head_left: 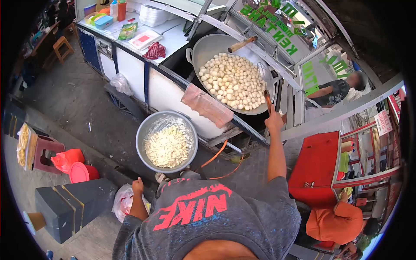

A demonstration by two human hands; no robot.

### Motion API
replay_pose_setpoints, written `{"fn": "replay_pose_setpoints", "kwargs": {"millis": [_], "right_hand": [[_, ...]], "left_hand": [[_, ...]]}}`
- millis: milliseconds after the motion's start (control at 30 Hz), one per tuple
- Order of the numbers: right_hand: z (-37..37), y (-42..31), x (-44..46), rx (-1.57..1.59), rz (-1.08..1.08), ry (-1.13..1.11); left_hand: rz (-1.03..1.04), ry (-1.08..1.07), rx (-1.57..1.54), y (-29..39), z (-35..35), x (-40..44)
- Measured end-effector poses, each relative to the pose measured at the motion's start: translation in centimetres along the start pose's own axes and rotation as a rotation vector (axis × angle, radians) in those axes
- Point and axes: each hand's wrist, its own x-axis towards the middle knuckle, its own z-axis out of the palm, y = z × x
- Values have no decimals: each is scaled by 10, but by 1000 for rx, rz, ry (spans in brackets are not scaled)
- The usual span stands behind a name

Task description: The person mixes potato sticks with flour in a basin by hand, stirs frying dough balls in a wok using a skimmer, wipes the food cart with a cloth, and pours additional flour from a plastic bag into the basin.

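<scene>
My right hand [274,121] is closed around the wooden handle [268,99] of a wire skimmer at the near right rim of a large wok [212,42]. The skimmer's wire head [261,74] lies among many pale round balls [234,80] that crowd the wok. A second wooden handle [242,44] crosses the wok's far side. Low by my left side, my left hand [138,185] is curled into a fist with nothing showing in it. Close to it are a clear plastic bag [122,201] and a grey basin [143,152] of pale, floury strips [167,146].
The cart's counter [171,32] carries white foam boxes [154,15], sauce bottles [121,9] and a red cloth [154,50]. An orange hose [216,154] hangs below. A red cart [314,162] and a person in orange [333,223] are at right. Red containers [83,172] sit left.
</scene>
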Motion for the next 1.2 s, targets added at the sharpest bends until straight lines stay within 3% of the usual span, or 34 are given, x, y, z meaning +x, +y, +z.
{"fn": "replay_pose_setpoints", "kwargs": {"millis": [67,133,300,367,433,467,533,600,633,667,733,900,1000,1100,1200], "right_hand": [[18,27,38,-47,-43,45],[24,32,67,-22,-52,-106],[72,-30,91,193,-80,-247],[121,-65,115,478,-8,-216],[108,-123,109,857,207,-318],[150,-146,125,936,156,-139],[181,-181,154,1631,349,-605],[160,-214,155,1753,352,-618],[153,-228,152,1818,362,-628],[160,-226,162,1777,188,-691],[146,-217,154,1834,92,-601],[118,-179,89,1577,-126,-376],[90,-162,39,1340,-126,-273],[94,-145,9,853,-358,201],[38,-110,-46,550,-188,2]], "left_hand": [[-9,51,124,-21,-12,-30],[-70,-94,107,-38,-28,-68],[-431,-204,-189,-65,-25,-155],[-491,-208,-296,-54,-25,-178],[-600,-148,-269,-46,-19,-194],[-659,-117,-256,-41,-20,-199],[-502,-107,-156,-23,-30,-199],[-426,-176,-76,20,-57,-178],[-368,-81,-34,22,-55,-168],[-455,-80,-167,28,-57,-154],[-461,-95,-358,35,-60,-124],[-239,-133,-295,42,-54,-53],[-87,-119,-262,44,-41,-20],[-76,-79,-47,60,-46,-5],[-138,-165,-67,75,-47,17]]}}
